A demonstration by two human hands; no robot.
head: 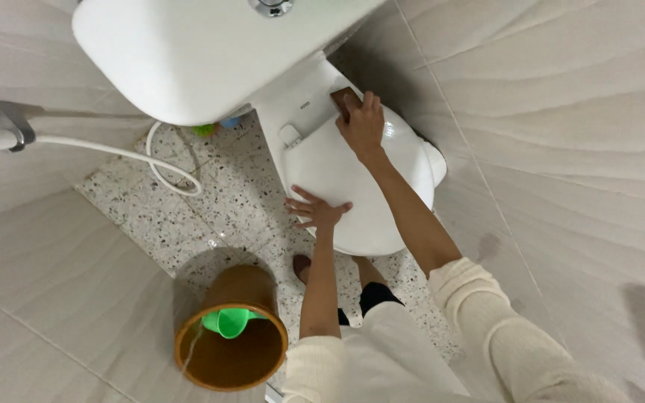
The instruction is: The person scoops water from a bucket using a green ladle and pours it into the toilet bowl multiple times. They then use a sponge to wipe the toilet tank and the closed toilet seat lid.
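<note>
On the closed toilet lid (352, 186), long axis running from tank toward us, we press a brown sponge (343, 99) near the hinge, right hand (362, 123) gripping it, left hand (316, 210) open, flat on the lid's edge.

Pretty tight spot. The toilet lid (352, 186) sits wedged between the tank (195, 52) behind it and the tiled wall (561, 149) just beside it, so barely any gap there. On the lid's other side the speckled floor (188, 216) is open, apart from a white hose (166, 168) and a brown bucket (229, 343).
</note>
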